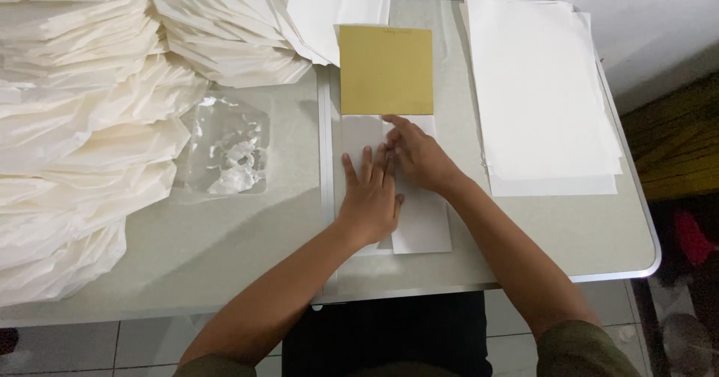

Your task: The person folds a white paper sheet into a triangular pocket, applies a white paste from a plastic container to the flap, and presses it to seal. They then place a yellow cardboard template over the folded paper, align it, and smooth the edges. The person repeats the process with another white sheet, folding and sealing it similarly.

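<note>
A white sheet of paper [421,223] lies lengthwise on the table in front of me, partly folded. My left hand [368,193] presses flat on it, fingers spread and pointing away from me. My right hand [416,154] rests on the sheet's far end just below a yellow-brown square card [386,70], its fingers pushing down on the paper next to my left fingertips. Neither hand grips anything; both press on the sheet.
A stack of flat white sheets [543,92] lies to the right. Heaps of folded white paper pieces [82,130] fill the left and far side. A clear plastic bag [225,146] lies left of centre. The table's metal edge [636,272] runs at the right.
</note>
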